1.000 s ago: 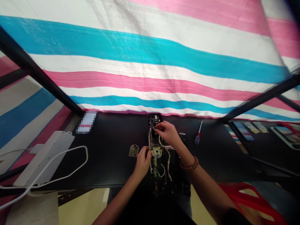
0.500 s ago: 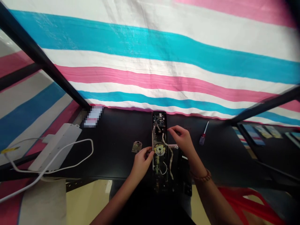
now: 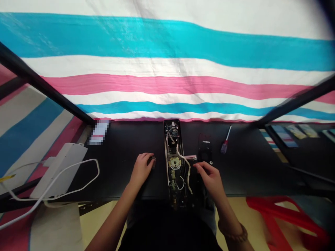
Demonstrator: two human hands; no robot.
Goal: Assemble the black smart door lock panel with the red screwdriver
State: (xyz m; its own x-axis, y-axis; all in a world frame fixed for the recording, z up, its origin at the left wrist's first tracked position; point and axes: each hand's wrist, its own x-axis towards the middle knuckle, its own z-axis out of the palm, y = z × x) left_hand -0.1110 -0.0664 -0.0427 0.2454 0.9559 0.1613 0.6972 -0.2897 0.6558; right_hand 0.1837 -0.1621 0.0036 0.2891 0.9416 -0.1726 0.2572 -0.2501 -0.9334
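A long, narrow electronic device (image 3: pixel 175 148) lies opened on a black counter (image 3: pixel 117 143), between a person's two hands. Its long axis runs from the near edge toward the striped sheet (image 3: pixel 167 85), the far end angled slightly left, with a circuit board (image 3: pixel 173 131) at that end and a round metal disc (image 3: pixel 175 162) near its middle. A loose pale cable (image 3: pixel 189 174) trails along its right side. The left hand (image 3: pixel 142 168), well apart from the device, curls its fingers over what appears to be a small metal part (image 3: pixel 153 159); whether they grip it cannot be told. The right hand (image 3: pixel 211 177) hovers right of the cable, thumb and forefinger tips together. Beyond it lie a flat black panel (image 3: pixel 205 151) and a screwdriver (image 3: pixel 225 141), shaft pointing away.
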